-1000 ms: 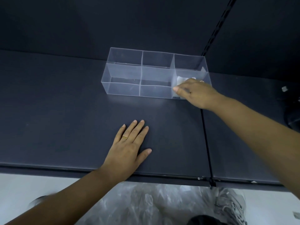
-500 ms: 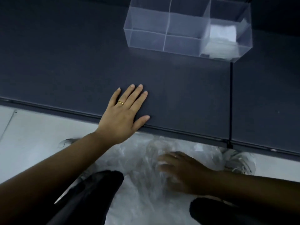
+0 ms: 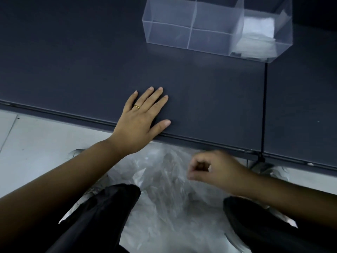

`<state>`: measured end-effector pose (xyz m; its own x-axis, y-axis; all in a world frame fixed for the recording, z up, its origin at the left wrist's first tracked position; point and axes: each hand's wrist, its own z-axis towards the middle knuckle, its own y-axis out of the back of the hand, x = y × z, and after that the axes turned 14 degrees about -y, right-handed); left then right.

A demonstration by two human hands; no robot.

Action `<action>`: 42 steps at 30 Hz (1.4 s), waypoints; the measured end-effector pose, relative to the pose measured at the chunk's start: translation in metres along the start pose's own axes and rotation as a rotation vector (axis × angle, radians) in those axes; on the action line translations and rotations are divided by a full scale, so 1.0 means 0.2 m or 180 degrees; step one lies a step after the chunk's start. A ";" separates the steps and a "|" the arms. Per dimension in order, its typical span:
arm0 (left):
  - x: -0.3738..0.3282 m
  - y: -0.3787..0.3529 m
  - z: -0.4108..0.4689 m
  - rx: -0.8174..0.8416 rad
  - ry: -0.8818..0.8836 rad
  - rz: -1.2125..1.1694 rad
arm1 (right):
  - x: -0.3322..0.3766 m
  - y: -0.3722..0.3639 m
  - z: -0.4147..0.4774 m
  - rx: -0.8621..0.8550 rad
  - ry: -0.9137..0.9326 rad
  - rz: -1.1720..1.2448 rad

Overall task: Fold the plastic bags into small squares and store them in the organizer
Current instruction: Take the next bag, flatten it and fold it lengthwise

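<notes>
Organizer point(image 3: 169, 31): clear rigid box, folded white squares point(image 3: 257, 33) in right compartment. Left hand point(image 3: 142, 117) spread flat on matte desk point(image 3: 73, 61). Right hand point(image 3: 217, 172) curled over crinkled bags point(image 3: 164, 190); grip unclear.

**Desk editor:** What's the tally on the dark grey desk point(image 3: 73, 61)?

**Photographer:** One clear plastic organizer box point(image 3: 217, 24), with three compartments point(image 3: 171, 35) across in view and its top cut by the frame. Two desk panels, one seam point(image 3: 264, 106) between them.

**Desk editor:** Bags?

**Photographer:** One stack of folded white plastic bags point(image 3: 255, 39), and one heap of loose clear plastic bags point(image 3: 164, 189) on the pale floor point(image 3: 36, 143). Neither can be counted bag by bag.

**Desk editor:** And the person?

**Photographer:** Two bare hands, a left hand point(image 3: 140, 123) and a right hand point(image 3: 218, 172). Five fingers point(image 3: 155, 99) show on the left, with one thin gold ring point(image 3: 137, 106). Two black-clad legs point(image 3: 102, 216).
</notes>
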<state>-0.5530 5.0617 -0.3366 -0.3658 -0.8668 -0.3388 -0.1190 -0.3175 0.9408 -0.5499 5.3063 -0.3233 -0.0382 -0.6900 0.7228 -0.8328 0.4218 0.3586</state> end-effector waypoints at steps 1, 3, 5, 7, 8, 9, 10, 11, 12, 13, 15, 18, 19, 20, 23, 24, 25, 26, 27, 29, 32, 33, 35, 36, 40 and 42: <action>0.00 0.03 0.01 -0.0111 0.0180 -0.0596 | 0.10 0.06 -0.02 -0.0052 0.0119 0.0379; -0.02 0.12 0.02 -0.0180 0.0569 -0.2182 | 0.25 0.19 -0.03 -0.0330 0.0308 0.0987; -0.06 0.20 0.06 -0.0145 0.0548 -0.3389 | 0.34 0.34 0.00 -0.0599 0.0403 0.1566; -0.11 0.25 0.11 -0.0048 0.0353 -0.3940 | 0.38 0.47 0.04 -0.0700 0.0314 0.2106; -0.12 0.27 0.13 0.0089 0.0307 -0.4080 | 0.39 0.52 0.07 -0.0766 0.0248 0.2291; -0.12 0.27 0.16 0.0216 0.0298 -0.4153 | 0.39 0.57 0.09 -0.0863 0.0204 0.2453; -0.12 0.28 0.17 0.0292 0.0301 -0.4189 | 0.39 0.61 0.10 -0.0958 0.0174 0.2626; -0.12 0.28 0.18 0.0263 0.0325 -0.4164 | 0.38 0.66 0.12 -0.1069 0.0160 0.2781; -0.11 0.28 0.18 0.0137 0.0398 -0.4096 | 0.38 0.70 0.13 -0.1189 0.0133 0.2917; -0.10 0.27 0.19 -0.0052 0.0527 -0.4033 | 0.37 0.74 0.15 -0.1362 0.0066 0.3003; -0.07 0.26 0.20 -0.0499 0.0880 -0.3890 | 0.32 0.79 0.17 -0.1923 -0.0240 0.2871; -0.02 0.23 0.21 -0.0977 0.1399 -0.3359 | 0.23 0.78 0.15 -0.2903 -0.0431 0.1857; -0.01 0.23 0.20 -0.1114 0.1441 -0.3002 | 0.23 0.76 0.12 -0.3016 -0.0213 0.1473; 0.00 0.23 0.19 -0.1242 0.1330 -0.2582 | 0.22 0.72 0.08 -0.2983 0.0043 0.1135; -0.01 0.27 0.12 -0.1167 0.0232 -0.1783 | 0.21 0.57 -0.06 -0.2500 0.0737 0.0270; -0.02 0.27 0.10 -0.0946 -0.0056 -0.1694 | 0.20 0.52 -0.09 -0.2298 0.0845 -0.0034; -0.03 0.27 0.08 -0.0708 -0.0249 -0.1590 | 0.19 0.46 -0.11 -0.2121 0.0841 -0.0347; -0.04 0.25 0.07 -0.0514 -0.0381 -0.1464 | 0.18 0.42 -0.12 -0.1995 0.0756 -0.0648; -0.05 0.24 0.05 -0.0405 -0.0475 -0.1332 | 0.16 0.38 -0.11 -0.1939 0.0630 -0.0894; -0.07 0.21 0.04 -0.0386 -0.0538 -0.1143 | 0.11 0.35 -0.08 -0.2011 0.0376 -0.1062; -0.10 0.17 0.06 -0.0697 -0.0384 -0.1127 | 0.09 0.37 -0.02 -0.2207 0.0089 -0.0761; -0.11 0.16 0.07 -0.0796 -0.0335 -0.1109 | 0.09 0.38 0.00 -0.2222 0.0074 -0.0635; -0.11 0.15 0.10 -0.0907 -0.0190 -0.1187 | 0.09 0.39 0.03 -0.2131 0.0090 -0.0294; -0.11 0.15 0.11 -0.0954 -0.0069 -0.1355 | 0.09 0.40 0.03 -0.2033 0.0067 -0.0022; -0.09 0.24 0.15 -0.1393 0.0524 -0.2564 | 0.12 0.50 0.04 -0.1632 0.0169 0.0939; -0.08 0.28 0.15 -0.1654 0.0666 -0.2776 | 0.13 0.55 0.03 -0.1523 0.0225 0.1195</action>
<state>-0.5821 5.0699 -0.2786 -0.1700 -0.2899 -0.9418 0.1656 -0.9506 0.2627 -0.6455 5.3303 -0.2686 -0.2305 -0.4094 0.8828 -0.4284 0.8573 0.2857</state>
